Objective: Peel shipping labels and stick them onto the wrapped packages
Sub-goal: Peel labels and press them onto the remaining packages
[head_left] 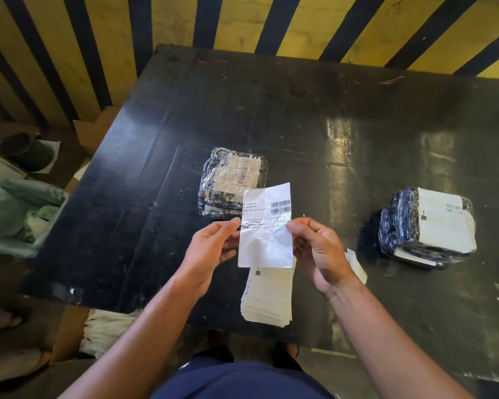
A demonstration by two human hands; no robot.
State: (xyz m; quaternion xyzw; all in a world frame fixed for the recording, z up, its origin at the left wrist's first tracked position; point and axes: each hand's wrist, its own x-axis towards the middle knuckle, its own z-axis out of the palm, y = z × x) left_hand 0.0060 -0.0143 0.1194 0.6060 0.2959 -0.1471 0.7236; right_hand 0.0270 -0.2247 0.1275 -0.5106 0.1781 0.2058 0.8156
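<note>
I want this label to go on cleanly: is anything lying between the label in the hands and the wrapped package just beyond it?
Nothing visible does. The label, pinched by the left hand and right hand, hangs just in front of the wrapped package, whose top is clear of loose items.

Two wrapped packages [234,182] [427,226], one held label [267,226], perhaps one label stack [267,295].

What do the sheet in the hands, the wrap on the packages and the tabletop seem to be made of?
Label sheet: thin white paper, probably glossy-backed, since it creases and shines low down. Middle package and right package: clear plastic film, wrinkled with bright glints. Table: dark, smooth, scuffed surface reflecting light; whether painted board or laminate cannot be told.
</note>
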